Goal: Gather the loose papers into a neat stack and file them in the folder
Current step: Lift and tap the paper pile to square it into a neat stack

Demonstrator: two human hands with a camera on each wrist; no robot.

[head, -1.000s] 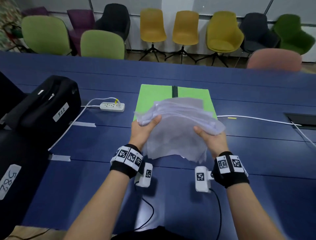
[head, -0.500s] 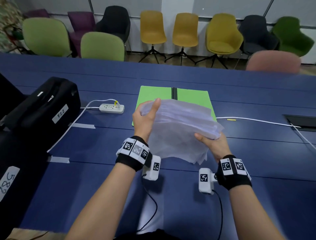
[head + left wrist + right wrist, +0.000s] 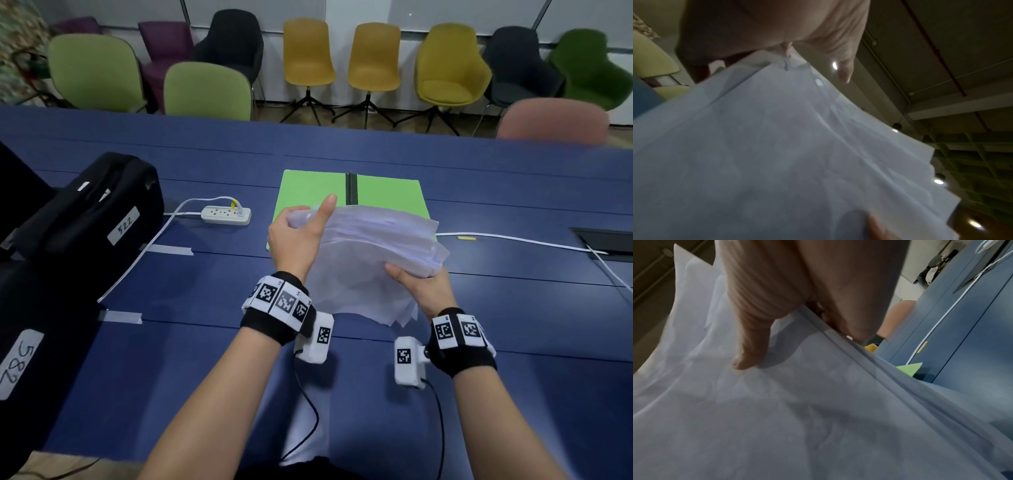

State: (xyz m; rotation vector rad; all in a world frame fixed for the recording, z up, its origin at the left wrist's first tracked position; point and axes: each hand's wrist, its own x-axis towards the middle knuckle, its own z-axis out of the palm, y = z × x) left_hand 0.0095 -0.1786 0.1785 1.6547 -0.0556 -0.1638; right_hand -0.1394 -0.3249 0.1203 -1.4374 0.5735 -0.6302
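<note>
A loose, uneven bundle of white papers [image 3: 370, 260] hangs in the air above the blue table, its sheets fanned and bent. My left hand [image 3: 298, 236] holds its upper left corner, thumb raised above the sheets. My right hand [image 3: 419, 284] grips the right edge, thumb on top [image 3: 748, 353] and fingers underneath. The papers [image 3: 797, 154] fill both wrist views. Behind them an open green folder [image 3: 387, 192] with a dark spine lies flat on the table, its near part hidden by the papers.
A white power strip [image 3: 226, 215] with its cable lies left of the folder. Black cases [image 3: 89, 212] with number labels stand at the left. A white cable [image 3: 520, 241] runs right toward a table hatch [image 3: 606, 240]. Chairs line the far side.
My left hand has climbed from the bundle's lower left edge to its upper left corner. The papers have tipped more upright and risen a little; the right hand kept its grip.
</note>
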